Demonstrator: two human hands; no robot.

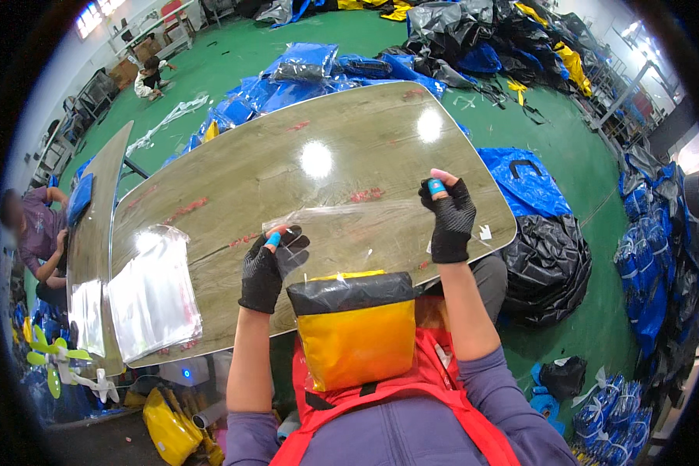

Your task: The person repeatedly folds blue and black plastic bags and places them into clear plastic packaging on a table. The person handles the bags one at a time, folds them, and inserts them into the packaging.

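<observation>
A thin, see-through plastic bag (349, 220) stretches across the table between my two hands. My left hand (266, 268), in a black fingerless glove with blue tape on the thumb, pinches its left end. Its right end reaches my right hand (450, 221), gloved and taped alike, with the fingers curled closed on it. Against my body, at the near table edge, rests a folded yellow and black bag (357, 334) with a glossy surface. Neither hand touches it. The brown wood-patterned table (264, 167) lies under both hands.
A stack of clear plastic bags (155, 291) lies on the table's left. Black sheeting (547, 268) and blue sheeting (524, 182) sit right of it. Blue packs (303, 66) are heaped beyond. A co-worker (39, 233) sits at the left table, near a small green fan (54, 357).
</observation>
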